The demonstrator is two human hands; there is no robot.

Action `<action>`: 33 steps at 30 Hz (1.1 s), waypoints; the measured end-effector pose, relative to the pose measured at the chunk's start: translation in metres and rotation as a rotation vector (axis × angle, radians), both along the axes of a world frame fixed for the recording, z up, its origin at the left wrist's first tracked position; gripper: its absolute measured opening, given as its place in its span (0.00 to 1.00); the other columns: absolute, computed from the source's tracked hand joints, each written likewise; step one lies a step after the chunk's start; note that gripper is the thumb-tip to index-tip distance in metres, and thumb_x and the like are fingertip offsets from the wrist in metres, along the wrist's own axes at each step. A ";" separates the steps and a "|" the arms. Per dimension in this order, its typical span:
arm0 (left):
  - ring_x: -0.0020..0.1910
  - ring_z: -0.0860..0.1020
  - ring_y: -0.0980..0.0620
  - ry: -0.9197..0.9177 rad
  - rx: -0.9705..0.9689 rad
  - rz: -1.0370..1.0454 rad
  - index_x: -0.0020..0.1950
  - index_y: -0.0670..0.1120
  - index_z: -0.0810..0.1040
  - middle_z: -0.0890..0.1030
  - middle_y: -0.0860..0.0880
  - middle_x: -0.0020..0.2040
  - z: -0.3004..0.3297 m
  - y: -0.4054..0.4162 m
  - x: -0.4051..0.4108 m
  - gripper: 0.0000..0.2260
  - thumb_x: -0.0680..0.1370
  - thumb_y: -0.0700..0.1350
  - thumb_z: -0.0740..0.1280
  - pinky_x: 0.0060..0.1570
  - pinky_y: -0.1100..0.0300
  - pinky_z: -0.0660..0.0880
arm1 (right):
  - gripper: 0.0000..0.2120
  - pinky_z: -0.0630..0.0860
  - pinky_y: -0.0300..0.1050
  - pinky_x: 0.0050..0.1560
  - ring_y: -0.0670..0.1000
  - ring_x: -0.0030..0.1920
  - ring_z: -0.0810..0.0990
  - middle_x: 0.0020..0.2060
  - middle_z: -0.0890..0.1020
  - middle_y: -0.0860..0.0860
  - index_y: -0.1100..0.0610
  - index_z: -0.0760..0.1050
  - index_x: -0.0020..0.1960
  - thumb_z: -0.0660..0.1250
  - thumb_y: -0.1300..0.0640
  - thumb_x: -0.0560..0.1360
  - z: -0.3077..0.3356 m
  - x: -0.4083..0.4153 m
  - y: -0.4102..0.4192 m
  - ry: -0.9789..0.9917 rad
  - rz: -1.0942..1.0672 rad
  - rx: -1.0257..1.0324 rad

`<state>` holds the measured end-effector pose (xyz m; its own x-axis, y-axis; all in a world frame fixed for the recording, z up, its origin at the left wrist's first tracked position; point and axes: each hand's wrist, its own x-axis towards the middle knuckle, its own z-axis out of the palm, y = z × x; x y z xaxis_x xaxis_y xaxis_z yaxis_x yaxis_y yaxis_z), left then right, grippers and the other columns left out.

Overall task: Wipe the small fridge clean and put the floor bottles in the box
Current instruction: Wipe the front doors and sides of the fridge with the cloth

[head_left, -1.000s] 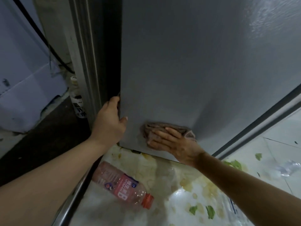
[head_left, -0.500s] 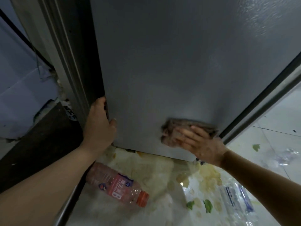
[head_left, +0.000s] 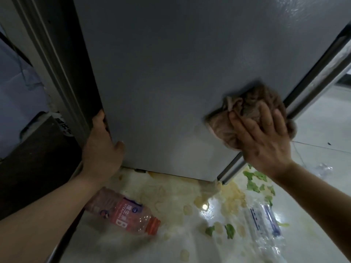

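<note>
R hand (head_left: pixel 266 137) flat on rag (head_left: pixel 245 109), L hand (head_left: pixel 102 147) gripping fridge door (head_left: pixel 171 73) edge, pink bottle (head_left: pixel 123 211) marked "B"

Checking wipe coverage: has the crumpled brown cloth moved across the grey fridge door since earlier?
Yes. The crumpled brown cloth under the right hand moved right, reaching the right edge of the grey fridge door.

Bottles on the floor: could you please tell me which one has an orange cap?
The pink-labelled plastic bottle lying on its side below the grey fridge; the clear crumpled plastic bottle farther right carries a blue label instead.
</note>
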<state>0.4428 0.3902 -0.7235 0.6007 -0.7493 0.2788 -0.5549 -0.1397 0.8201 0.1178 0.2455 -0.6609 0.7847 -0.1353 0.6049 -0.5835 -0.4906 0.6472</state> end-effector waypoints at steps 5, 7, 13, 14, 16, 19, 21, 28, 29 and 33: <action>0.60 0.74 0.48 -0.044 -0.014 0.012 0.74 0.53 0.52 0.72 0.49 0.65 -0.006 -0.002 0.003 0.38 0.72 0.38 0.70 0.58 0.46 0.73 | 0.26 0.59 0.57 0.62 0.63 0.62 0.65 0.56 0.79 0.57 0.59 0.64 0.67 0.59 0.58 0.69 -0.053 -0.001 0.001 0.196 -0.032 0.104; 0.60 0.73 0.48 -0.037 -0.013 0.001 0.75 0.54 0.51 0.71 0.49 0.66 -0.009 -0.003 0.004 0.39 0.72 0.37 0.70 0.59 0.45 0.73 | 0.31 0.54 0.55 0.68 0.59 0.64 0.66 0.58 0.81 0.56 0.56 0.63 0.70 0.61 0.60 0.66 -0.063 -0.005 0.009 0.391 -0.073 0.168; 0.58 0.73 0.54 0.096 0.018 -0.089 0.74 0.63 0.46 0.67 0.60 0.63 -0.016 0.000 0.010 0.45 0.72 0.37 0.71 0.60 0.47 0.72 | 0.26 0.43 0.48 0.72 0.51 0.76 0.36 0.68 0.66 0.50 0.52 0.64 0.68 0.60 0.63 0.70 -0.028 -0.021 0.014 0.482 0.026 0.130; 0.58 0.73 0.53 0.119 0.039 -0.095 0.74 0.63 0.45 0.67 0.59 0.63 -0.018 0.000 0.012 0.45 0.71 0.38 0.72 0.59 0.48 0.73 | 0.24 0.42 0.48 0.73 0.52 0.76 0.37 0.68 0.67 0.50 0.53 0.65 0.68 0.58 0.63 0.72 -0.015 -0.023 0.009 0.436 0.041 0.108; 0.58 0.73 0.53 0.161 0.073 -0.107 0.74 0.61 0.46 0.68 0.58 0.63 -0.026 0.000 0.014 0.45 0.71 0.39 0.73 0.59 0.51 0.72 | 0.26 0.39 0.49 0.74 0.55 0.76 0.45 0.71 0.67 0.52 0.53 0.65 0.71 0.60 0.62 0.73 0.011 -0.025 -0.002 0.315 0.005 0.049; 0.55 0.72 0.57 0.219 0.075 -0.130 0.74 0.60 0.48 0.70 0.57 0.61 -0.038 0.002 0.011 0.43 0.71 0.38 0.72 0.56 0.55 0.72 | 0.28 0.45 0.52 0.75 0.57 0.76 0.51 0.73 0.61 0.52 0.54 0.61 0.74 0.65 0.55 0.76 0.024 -0.019 -0.011 0.118 -0.034 -0.058; 0.54 0.73 0.57 0.265 0.051 -0.115 0.74 0.61 0.49 0.70 0.58 0.59 -0.043 0.000 0.008 0.43 0.71 0.36 0.72 0.56 0.54 0.73 | 0.33 0.50 0.53 0.73 0.60 0.73 0.58 0.70 0.65 0.54 0.56 0.61 0.74 0.69 0.52 0.73 0.010 -0.014 -0.011 0.035 -0.003 -0.077; 0.58 0.74 0.54 0.167 0.047 -0.093 0.76 0.56 0.46 0.69 0.54 0.63 -0.051 -0.002 0.006 0.45 0.71 0.34 0.71 0.57 0.53 0.73 | 0.29 0.41 0.52 0.74 0.55 0.77 0.41 0.67 0.72 0.50 0.52 0.62 0.71 0.53 0.61 0.70 -0.093 -0.035 -0.010 0.421 0.023 0.074; 0.58 0.74 0.54 0.159 0.049 -0.087 0.76 0.56 0.46 0.70 0.54 0.63 -0.051 -0.002 0.007 0.45 0.71 0.35 0.71 0.57 0.53 0.73 | 0.28 0.40 0.52 0.74 0.54 0.76 0.38 0.69 0.68 0.50 0.51 0.63 0.70 0.54 0.63 0.70 -0.105 -0.037 -0.006 0.475 0.005 0.125; 0.58 0.74 0.52 0.149 0.065 -0.078 0.75 0.57 0.48 0.70 0.53 0.65 -0.053 0.001 0.009 0.44 0.71 0.36 0.72 0.54 0.53 0.74 | 0.38 0.23 0.57 0.66 0.56 0.69 0.24 0.72 0.31 0.51 0.45 0.37 0.76 0.55 0.66 0.77 -0.147 -0.032 0.015 0.934 -0.138 0.332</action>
<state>0.4515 0.3913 -0.7763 0.5710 -0.8088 0.1404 -0.4390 -0.1564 0.8848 0.0862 0.2609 -0.8079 0.8906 -0.3115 -0.3314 0.0235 -0.6962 0.7175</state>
